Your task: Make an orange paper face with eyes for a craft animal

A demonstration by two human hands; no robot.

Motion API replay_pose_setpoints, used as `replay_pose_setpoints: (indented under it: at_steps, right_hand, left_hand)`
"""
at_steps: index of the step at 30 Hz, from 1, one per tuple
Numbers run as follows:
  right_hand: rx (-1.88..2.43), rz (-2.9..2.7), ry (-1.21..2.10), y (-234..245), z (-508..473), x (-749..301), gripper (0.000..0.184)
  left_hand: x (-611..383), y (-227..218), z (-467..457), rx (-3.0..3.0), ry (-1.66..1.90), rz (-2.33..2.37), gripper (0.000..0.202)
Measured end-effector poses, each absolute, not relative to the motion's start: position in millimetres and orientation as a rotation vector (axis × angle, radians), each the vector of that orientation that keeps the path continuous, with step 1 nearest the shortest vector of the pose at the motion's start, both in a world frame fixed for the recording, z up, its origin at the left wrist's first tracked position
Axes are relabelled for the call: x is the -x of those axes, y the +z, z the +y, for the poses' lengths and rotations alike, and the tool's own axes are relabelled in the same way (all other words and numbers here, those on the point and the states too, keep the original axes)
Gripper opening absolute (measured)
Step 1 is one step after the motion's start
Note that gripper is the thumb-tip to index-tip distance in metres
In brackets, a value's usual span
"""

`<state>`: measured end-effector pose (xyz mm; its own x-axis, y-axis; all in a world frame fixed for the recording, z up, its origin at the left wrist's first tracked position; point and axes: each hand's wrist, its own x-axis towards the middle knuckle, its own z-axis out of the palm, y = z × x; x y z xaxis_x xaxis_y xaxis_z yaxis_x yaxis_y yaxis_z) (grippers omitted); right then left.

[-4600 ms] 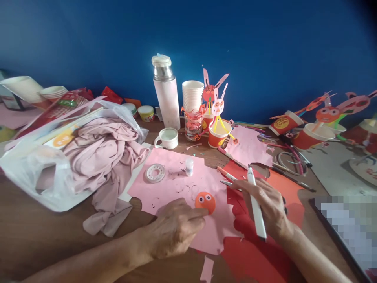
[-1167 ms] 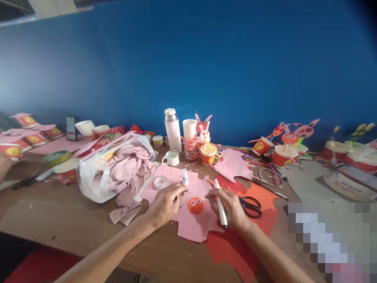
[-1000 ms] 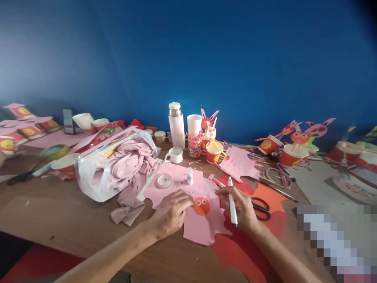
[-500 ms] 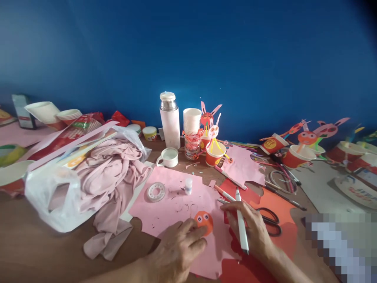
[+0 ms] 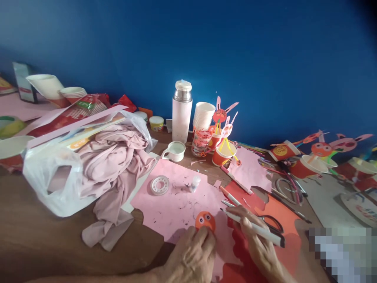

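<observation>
My left hand presses its fingers on an orange paper disc with two googly eyes, which lies on a jagged pink paper sheet. To its right, my right hand grips a white marker, whose dark tip points left toward the disc without touching it. Past the disc on the pink sheet stand a small white-capped bottle and a white tape ring. Black-handled scissors lie partly behind my right hand on orange paper.
A plastic bag with pink cloth lies at left. Behind the sheet stand a white thermos, a mug, stacked paper cups and a cup with a paper rabbit. More decorated cups stand at right.
The marker has swung from nearly upright to a slant, tip now toward the disc. My left fingers have shifted onto the disc's lower edge. The camera view has tilted a little.
</observation>
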<state>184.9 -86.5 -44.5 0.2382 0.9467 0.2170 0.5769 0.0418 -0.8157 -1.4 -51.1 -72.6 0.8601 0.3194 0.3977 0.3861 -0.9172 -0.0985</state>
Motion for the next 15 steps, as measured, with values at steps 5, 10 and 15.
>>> replay_pose_setpoints:
  at_steps: [5, 10, 15]
  right_hand:
    - [1.633, -1.143, 0.841, -38.0, -76.6, -172.4, 0.027]
    - [1.607, -1.011, 1.103, -32.3, -67.1, -171.4, 0.025]
    - [1.610, -1.030, 1.002, -34.3, -68.1, -166.1, 0.025]
  left_hand:
    - [3.7, -65.8, -46.0, 2.799, -0.603, -0.496, 0.027]
    - [5.3, -64.3, -42.4, 2.796, -0.659, -0.491, 0.022]
    - [4.0, -79.8, -42.4, 2.711, -0.706, -0.514, 0.018]
